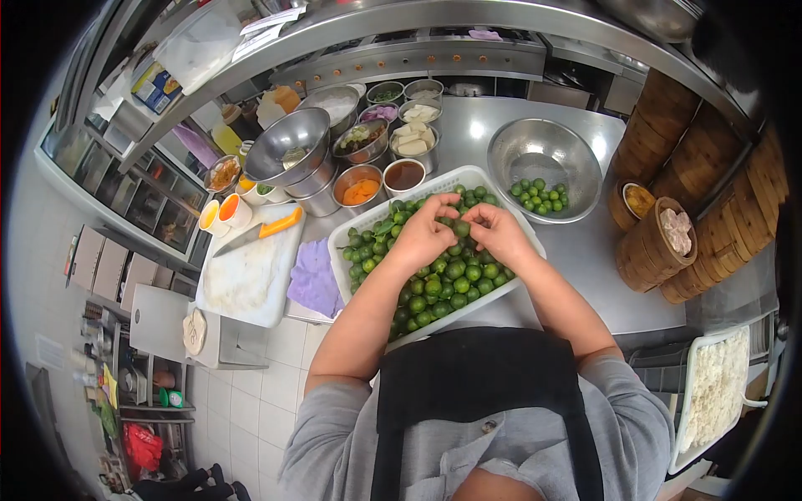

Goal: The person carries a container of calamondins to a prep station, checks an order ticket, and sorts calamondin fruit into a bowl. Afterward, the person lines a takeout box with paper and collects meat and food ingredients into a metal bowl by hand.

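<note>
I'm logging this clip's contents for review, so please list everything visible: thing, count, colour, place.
Fruits: many, green, in basket and metal bowl
Basket: one, white, before the person
Metal bowl: one, silver, right of basket
Cutting board: one, white, left
Knife: one, orange handle, on board
Cloth: one, purple, beside basket
Food containers: many, mostly silver, behind board and basket
Bamboo steamers: several, brown, right
Tray: one, white, lower right
Stove: one, silver, back
Bag: one, red, lower left
Apron: one, black, on the person
Left hand, right hand: one each, bare, over basket; grip unclear
</note>
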Demonstrator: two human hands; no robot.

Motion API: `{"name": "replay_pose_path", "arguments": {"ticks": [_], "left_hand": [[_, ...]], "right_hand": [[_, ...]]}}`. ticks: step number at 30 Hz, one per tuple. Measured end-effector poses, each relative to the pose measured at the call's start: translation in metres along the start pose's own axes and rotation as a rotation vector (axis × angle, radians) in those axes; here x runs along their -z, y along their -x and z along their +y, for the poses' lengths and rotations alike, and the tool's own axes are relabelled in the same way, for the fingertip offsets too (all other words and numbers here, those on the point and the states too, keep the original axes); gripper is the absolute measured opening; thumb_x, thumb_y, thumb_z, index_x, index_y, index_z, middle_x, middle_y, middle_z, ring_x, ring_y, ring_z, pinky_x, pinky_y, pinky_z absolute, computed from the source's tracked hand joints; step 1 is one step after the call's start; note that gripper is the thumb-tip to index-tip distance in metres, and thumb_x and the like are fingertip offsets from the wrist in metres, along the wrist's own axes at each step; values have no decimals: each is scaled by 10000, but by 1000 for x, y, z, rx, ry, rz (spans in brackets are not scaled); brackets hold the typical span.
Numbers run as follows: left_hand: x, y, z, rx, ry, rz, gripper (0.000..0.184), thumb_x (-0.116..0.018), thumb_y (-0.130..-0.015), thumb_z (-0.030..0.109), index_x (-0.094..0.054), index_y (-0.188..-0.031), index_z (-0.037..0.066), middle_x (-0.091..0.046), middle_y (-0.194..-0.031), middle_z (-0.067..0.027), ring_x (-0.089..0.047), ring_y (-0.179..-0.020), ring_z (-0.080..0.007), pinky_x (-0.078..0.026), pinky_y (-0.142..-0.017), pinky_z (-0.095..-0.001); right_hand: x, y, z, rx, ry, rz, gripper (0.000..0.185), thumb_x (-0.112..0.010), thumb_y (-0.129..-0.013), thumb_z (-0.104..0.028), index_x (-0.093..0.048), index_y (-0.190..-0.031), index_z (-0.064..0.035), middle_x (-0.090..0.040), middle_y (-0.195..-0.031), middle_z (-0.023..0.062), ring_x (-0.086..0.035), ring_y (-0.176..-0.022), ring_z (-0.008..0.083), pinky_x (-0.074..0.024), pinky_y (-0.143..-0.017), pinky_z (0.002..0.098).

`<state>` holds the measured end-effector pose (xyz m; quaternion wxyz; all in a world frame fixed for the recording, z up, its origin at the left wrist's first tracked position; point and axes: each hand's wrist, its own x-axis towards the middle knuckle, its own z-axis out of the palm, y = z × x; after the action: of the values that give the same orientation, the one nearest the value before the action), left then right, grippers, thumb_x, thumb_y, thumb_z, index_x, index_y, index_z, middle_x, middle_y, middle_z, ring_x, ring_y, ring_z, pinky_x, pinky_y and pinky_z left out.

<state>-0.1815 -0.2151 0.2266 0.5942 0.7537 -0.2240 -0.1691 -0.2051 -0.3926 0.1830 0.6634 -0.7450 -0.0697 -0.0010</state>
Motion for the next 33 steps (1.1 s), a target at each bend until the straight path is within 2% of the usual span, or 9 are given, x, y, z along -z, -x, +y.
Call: {"name": "replay_pose_path", "arguments": {"ticks": [3, 5, 7, 10, 15, 17, 21, 25, 33], "left_hand": [[-2, 0, -9, 51, 25, 37, 518, -514, -783, -60, -407, -1287, 1, -576, -1046, -84, -623, -859, -129, -495, -760, -248], [0, -5, -14, 54, 31, -28, 457, -570, -814, -14, -455, -1257, -11, -598, -1077, -95, -631, -868, -138, -494, -774, -242], [4, -6, -16, 81, 50, -13, 418, -579, -844, -6, -478, -1250, -21, -615, -1090, -104, -634, -910, -149, -496, -805, -241], [12, -5, -16, 71, 332, 3, 443, -526, -868, -59, -434, -1301, -34, -610, -1097, -109, -627, -970, -162, -499, -862, -242], [10, -8, -20, 51, 281, 34, 449, -552, -875, -22, -440, -1309, -22, -612, -1088, -102, -620, -952, -135, -505, -839, -233], [8, -8, -21, 54, 238, 44, 448, -558, -877, -11, -443, -1310, -19, -613, -1084, -97, -617, -944, -124, -509, -828, -232], [7, -8, -27, 3, 112, 66, 409, -573, -882, 17, -484, -1280, -10, -613, -1077, -74, -616, -916, -111, -512, -792, -229], [4, -3, -23, -132, -225, 124, 369, -578, -883, 28, -516, -1246, -8, -635, -1005, -60, -624, -876, -111, -508, -759, -227], [-5, 0, -14, -34, 116, 95, 329, -585, -874, 18, -527, -1197, -1, -595, -923, -58, -627, -839, -115, -507, -732, -232]], "right_hand": [[-11, -4, 5, -80, 78, 58, 117, -537, -831, -53, -589, -929, -13, -611, -782, 33, -566, -678, 84, -466, -563, 240], [-19, -11, 12, 160, 392, 158, 102, -535, -833, -65, -578, -908, -12, -604, -782, 45, -573, -725, 98, -476, -560, 248], [-18, -10, 9, 115, 324, 127, 100, -508, -869, -74, -565, -928, -17, -599, -807, 50, -571, -757, 117, -477, -583, 243], [-12, -9, -13, -128, -363, 31, 144, -461, -930, -87, -533, -1034, -20, -597, -865, 35, -542, -729, 93, -426, -585, 203], [-6, -7, -10, -66, -232, 60, 174, -541, -900, -100, -573, -1058, -32, -585, -885, 19, -519, -691, 81, -428, -587, 206], [-15, -4, -11, 347, 181, 157, 201, -597, -863, -77, -600, -1057, -21, -587, -867, 24, -534, -699, 92, -450, -629, 223], [-13, -3, -6, 471, 299, 204, 176, -637, -813, -58, -638, -981, -8, -616, -828, 96, -599, -745, 217, -476, -664, 307], [-14, 1, -9, 456, 314, 216, 159, -636, -794, -49, -646, -947, -6, -620, -815, 114, -605, -749, 252, -477, -664, 329], [-17, -3, -11, 231, 122, 295, 113, -605, -765, -40, -618, -871, -2, -601, -823, 130, -598, -728, 225, -479, -669, 327]]}}
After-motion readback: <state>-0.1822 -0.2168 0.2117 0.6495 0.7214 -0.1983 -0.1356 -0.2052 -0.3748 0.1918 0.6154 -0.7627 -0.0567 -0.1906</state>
